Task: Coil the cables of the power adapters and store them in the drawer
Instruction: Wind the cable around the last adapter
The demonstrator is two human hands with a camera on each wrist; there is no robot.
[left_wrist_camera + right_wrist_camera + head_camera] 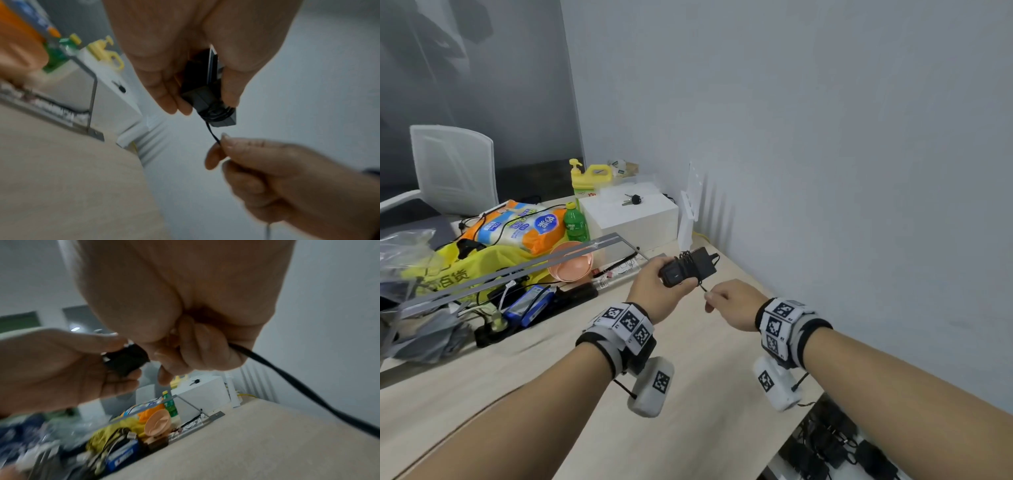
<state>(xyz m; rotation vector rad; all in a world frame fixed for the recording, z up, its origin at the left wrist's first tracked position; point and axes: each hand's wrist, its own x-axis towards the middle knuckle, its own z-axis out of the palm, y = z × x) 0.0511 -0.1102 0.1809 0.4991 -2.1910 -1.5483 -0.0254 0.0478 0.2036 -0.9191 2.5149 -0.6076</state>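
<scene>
I note the table [705, 394], a pale wood surface running from the near edge toward the wall at 12 o'clock. At its 9 o'clock side lies a heap of goods: a yellow bag [465, 270], an orange and blue tissue pack [524, 226], a pink bowl [570, 262] and a blue box [529, 303]. Behind these, toward 11 o'clock, stand a white box [630, 216] with keys [632, 199] on top, a green bottle [576, 222] touching its left face, and a yellow pump jug [589, 176] further back. A white chair [453, 168] stands beyond the table at 10 o'clock.

At 5 o'clock, below the table edge, I see the drawer [787, 464] pulled out, with several black adapters [835, 448] lying in it.

My left hand [654, 291] is raised above the table near centre and grips the power adapter [688, 269], a black block, fingers curled under it and thumb on its side. The cable [213, 134] is wound several turns around the block's middle. A short free length runs from the winding toward 4 o'clock into my right hand [732, 303], which pinches it between thumb and forefinger, the other fingers curled in. The two hands are close but apart. In the right wrist view a black cord [298, 386] leaves the underside of that hand; I cannot tell whether it belongs to the adapter.
</scene>
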